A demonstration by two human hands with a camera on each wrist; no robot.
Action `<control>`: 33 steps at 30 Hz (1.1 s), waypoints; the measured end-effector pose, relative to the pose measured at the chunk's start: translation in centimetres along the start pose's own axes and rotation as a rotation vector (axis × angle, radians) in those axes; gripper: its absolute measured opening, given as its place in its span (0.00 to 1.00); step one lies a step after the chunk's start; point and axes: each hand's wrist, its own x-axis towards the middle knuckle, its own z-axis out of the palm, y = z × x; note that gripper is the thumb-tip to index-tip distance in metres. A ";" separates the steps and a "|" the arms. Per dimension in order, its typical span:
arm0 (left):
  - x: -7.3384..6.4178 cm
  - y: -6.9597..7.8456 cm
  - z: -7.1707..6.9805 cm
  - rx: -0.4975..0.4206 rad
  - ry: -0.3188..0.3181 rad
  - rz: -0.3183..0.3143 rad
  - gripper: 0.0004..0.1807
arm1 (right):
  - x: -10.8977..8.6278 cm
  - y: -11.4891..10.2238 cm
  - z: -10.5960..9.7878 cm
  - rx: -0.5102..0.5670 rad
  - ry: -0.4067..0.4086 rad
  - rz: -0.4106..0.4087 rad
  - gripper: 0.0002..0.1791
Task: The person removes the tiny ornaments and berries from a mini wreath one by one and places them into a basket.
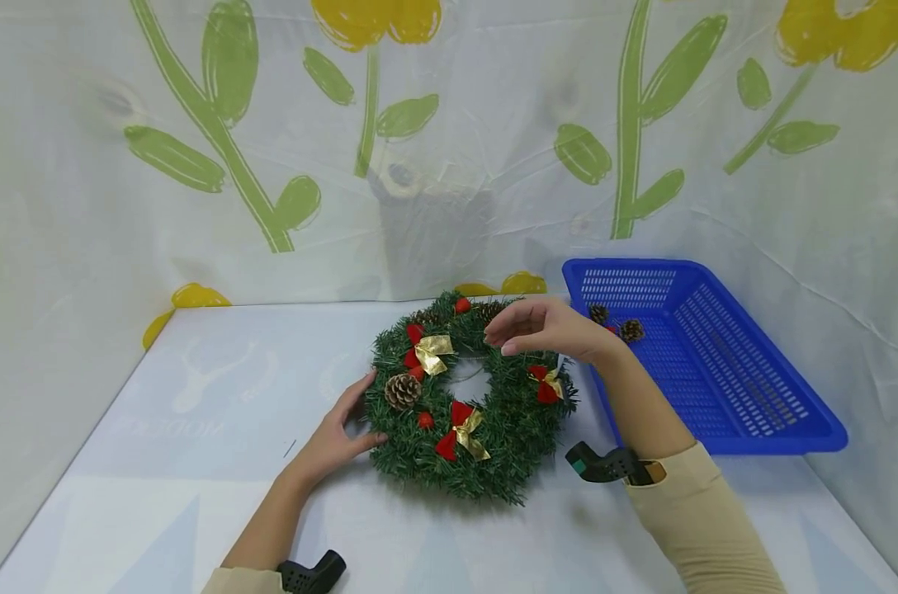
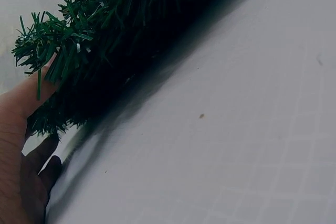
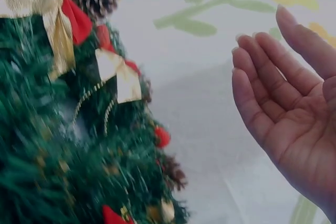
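A green Christmas wreath (image 1: 523,437) lies on the white tabletop, trimmed with red-and-gold bows (image 1: 464,431), pine cones (image 1: 403,391) and red berries (image 1: 425,421). My left hand (image 1: 333,441) holds its left edge, thumb and fingers spread apart around the greenery. In the left wrist view the thumb (image 2: 39,90) sinks into the needles, while other fingers show lower down, partly in shadow. Above the wreath's upper right part, my right hand (image 1: 541,328) hovers with loosely bent fingers. The right wrist view shows its palm (image 3: 302,119) bare, apart from the wreath.
At the right stands a blue plastic basket (image 1: 761,441) with slotted walls, close beside the wreath. A few pine cones (image 1: 630,331) and a bit of red lie at its left end. Behind the table hangs a white cloth (image 1: 486,124) printed with yellow flowers and green leaves.
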 end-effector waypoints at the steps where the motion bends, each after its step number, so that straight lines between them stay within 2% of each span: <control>1: 0.0 0.0 0.0 -0.002 0.000 0.001 0.50 | 0.0 -0.1 0.4 0.007 -0.011 -0.007 0.21; 6: 0.0 0.0 0.0 -0.008 -0.009 -0.005 0.50 | 0.1 -0.3 2.4 0.029 -0.077 -0.049 0.21; 10: 0.0 0.0 -0.1 -0.001 -0.005 -0.008 0.51 | 0.5 -0.1 3.9 0.043 -0.091 -0.113 0.21; 15: 0.1 0.0 -0.2 0.010 -0.006 -0.012 0.50 | 0.6 0.8 5.5 0.113 -0.047 -0.140 0.21; 22: 0.1 -0.2 -0.4 0.020 0.007 -0.005 0.50 | 0.8 2.4 7.6 0.155 0.016 -0.173 0.19; 28: 0.2 -0.2 -0.2 0.003 -0.002 0.007 0.49 | 0.8 3.6 9.0 0.164 0.057 -0.166 0.20; 33: 0.3 -0.2 0.0 -0.006 -0.003 0.007 0.49 | 1.0 4.3 9.7 0.153 0.073 -0.193 0.20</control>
